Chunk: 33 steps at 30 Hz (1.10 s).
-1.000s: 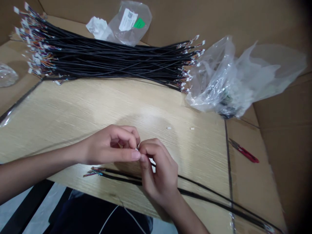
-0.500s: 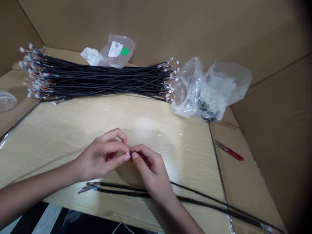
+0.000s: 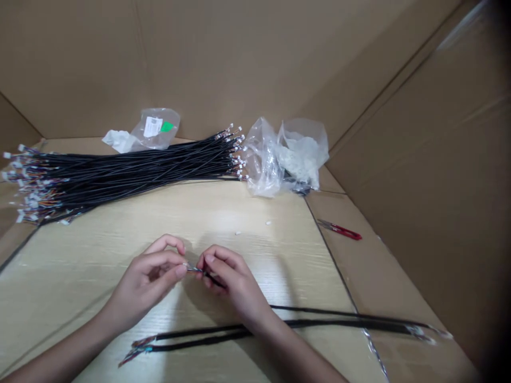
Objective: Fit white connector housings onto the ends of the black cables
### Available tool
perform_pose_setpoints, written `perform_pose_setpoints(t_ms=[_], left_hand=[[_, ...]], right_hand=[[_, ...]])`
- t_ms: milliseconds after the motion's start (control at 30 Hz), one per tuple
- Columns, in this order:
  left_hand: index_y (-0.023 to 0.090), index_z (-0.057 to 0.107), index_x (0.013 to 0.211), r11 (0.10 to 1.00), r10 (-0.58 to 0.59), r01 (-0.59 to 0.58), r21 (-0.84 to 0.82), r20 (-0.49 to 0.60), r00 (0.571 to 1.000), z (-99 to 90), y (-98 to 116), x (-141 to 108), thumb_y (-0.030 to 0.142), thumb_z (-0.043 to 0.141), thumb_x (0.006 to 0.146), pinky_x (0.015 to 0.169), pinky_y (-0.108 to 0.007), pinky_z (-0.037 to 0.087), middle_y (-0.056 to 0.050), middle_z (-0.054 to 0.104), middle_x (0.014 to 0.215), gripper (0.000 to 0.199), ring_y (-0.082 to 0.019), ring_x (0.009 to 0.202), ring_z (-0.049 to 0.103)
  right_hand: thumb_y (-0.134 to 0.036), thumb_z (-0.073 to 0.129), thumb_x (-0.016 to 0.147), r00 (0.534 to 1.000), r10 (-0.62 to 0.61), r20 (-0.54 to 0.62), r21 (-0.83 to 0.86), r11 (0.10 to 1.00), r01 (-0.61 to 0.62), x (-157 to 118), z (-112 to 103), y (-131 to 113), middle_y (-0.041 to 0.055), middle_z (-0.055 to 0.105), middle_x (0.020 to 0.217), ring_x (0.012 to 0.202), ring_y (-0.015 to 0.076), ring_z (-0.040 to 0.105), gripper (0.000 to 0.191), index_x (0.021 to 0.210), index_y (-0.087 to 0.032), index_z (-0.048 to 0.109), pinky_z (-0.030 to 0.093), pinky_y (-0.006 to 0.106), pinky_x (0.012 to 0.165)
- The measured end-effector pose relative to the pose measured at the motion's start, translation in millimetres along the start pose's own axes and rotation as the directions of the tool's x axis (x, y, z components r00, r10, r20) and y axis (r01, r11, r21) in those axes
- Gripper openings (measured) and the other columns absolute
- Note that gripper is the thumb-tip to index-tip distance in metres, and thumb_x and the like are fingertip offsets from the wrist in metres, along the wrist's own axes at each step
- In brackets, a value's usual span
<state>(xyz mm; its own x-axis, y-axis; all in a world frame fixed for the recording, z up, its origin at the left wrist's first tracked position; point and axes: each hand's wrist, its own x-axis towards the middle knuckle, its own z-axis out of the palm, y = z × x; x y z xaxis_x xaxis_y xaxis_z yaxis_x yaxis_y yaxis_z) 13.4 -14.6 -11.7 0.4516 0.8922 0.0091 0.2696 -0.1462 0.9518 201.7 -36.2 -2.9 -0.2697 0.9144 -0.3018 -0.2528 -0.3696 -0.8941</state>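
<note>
My left hand pinches the tip of thin coloured wires, where something small and white shows between thumb and forefinger. Those wires come out of a black cable, which the fingers of my right hand are closed on. Below my hands, more black cables with bare multicoloured wire ends lie across the table and pass under my right wrist. Two tiny white connectors lie on the table beyond my right hand.
A large bundle of black cables with white plugs spans the back left. Clear plastic bags sit beside it, and a labelled bag lies behind it. Red-handled snips rest at the right. Cardboard walls surround the table.
The view has shifted and turned. My hands have moved a little apart, and the wires and black cable between them now show.
</note>
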Motion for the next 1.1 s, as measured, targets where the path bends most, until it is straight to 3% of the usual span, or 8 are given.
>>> perform_pose_setpoints(t_ms=[133,267,400,733,833,967,1100], left_hand=[[0.011,0.066,0.074,0.983,-0.115,0.13,-0.131,0.12,0.986,-1.1,0.9,5.3,0.05,0.051,0.091,0.044,-0.013,0.035,-0.005,0.05,0.093,0.046,0.0,0.055,0.04],[0.009,0.062,0.069,0.956,-0.15,0.181,-0.231,0.146,0.978,-1.2,-4.7,6.4,0.051,0.055,0.09,0.044,-0.014,0.036,-0.005,0.051,0.089,0.047,-0.001,0.055,0.041],[0.009,0.057,0.068,0.908,-0.162,0.222,-0.355,0.192,0.968,-1.1,-10.2,5.7,0.047,0.057,0.09,0.045,-0.011,0.036,-0.001,0.047,0.078,0.044,0.0,0.053,0.043],[0.01,0.058,0.077,0.775,-0.149,0.311,-0.55,0.319,0.936,0.3,-8.0,4.2,0.039,0.057,0.091,0.04,-0.008,0.036,0.001,0.048,0.077,0.033,0.001,0.051,0.046],[0.01,0.055,0.077,0.739,-0.173,0.369,-0.563,0.371,0.912,-0.5,-4.7,4.6,0.042,0.059,0.09,0.039,-0.008,0.036,0.003,0.044,0.064,0.034,0.0,0.048,0.044],[0.011,0.049,0.074,0.682,-0.195,0.43,-0.591,0.419,0.887,-2.1,-0.9,4.6,0.042,0.06,0.089,0.038,-0.007,0.031,0.004,0.044,0.059,0.036,0.001,0.043,0.038],[0.011,0.043,0.07,0.653,-0.181,0.452,-0.607,0.455,0.872,-2.2,1.0,3.6,0.04,0.058,0.09,0.038,-0.007,0.025,0.005,0.04,0.058,0.039,0.002,0.041,0.033]], right_hand=[[-0.049,0.066,0.081,0.998,0.069,-0.013,0.047,0.997,-0.068,-0.8,-0.1,-1.6,-0.0001,0.055,0.07,0.058,0.007,0.045,0.036,0.075,-0.015,0.056,0.028,0.019,0.052],[-0.049,0.065,0.082,0.998,0.066,0.002,0.022,0.998,-0.067,-1.8,-0.2,-0.8,-0.0007,0.056,0.068,0.056,0.0067,0.043,0.035,0.075,-0.015,0.056,0.031,0.021,0.055],[-0.048,0.063,0.085,0.999,-0.024,0.033,-0.077,0.997,0.026,-3.1,-0.4,0.0,-0.0018,0.054,0.066,0.054,0.007,0.04,0.036,0.072,-0.016,0.053,0.029,0.022,0.052],[-0.03,0.055,0.091,0.97,-0.236,0.052,-0.313,0.919,0.24,-7.5,7.3,-0.9,-0.0033,0.046,0.065,0.057,0.0073,0.039,0.023,0.073,-0.016,0.052,0.032,0.021,0.052],[-0.025,0.054,0.092,0.937,-0.339,0.079,-0.409,0.847,0.341,-9.3,7.2,1.2,-0.0031,0.047,0.065,0.057,0.0072,0.04,0.021,0.073,-0.016,0.052,0.033,0.021,0.051],[-0.017,0.051,0.093,0.846,-0.512,0.15,-0.558,0.662,0.5,-13.0,6.6,4.2,-0.0019,0.05,0.067,0.058,0.0077,0.043,0.018,0.075,-0.016,0.051,0.034,0.022,0.052],[-0.013,0.049,0.093,0.767,-0.595,0.238,-0.622,0.513,0.591,-14.9,7.4,6.2,-0.0016,0.049,0.069,0.057,0.0082,0.042,0.015,0.079,-0.017,0.048,0.034,0.022,0.051]])
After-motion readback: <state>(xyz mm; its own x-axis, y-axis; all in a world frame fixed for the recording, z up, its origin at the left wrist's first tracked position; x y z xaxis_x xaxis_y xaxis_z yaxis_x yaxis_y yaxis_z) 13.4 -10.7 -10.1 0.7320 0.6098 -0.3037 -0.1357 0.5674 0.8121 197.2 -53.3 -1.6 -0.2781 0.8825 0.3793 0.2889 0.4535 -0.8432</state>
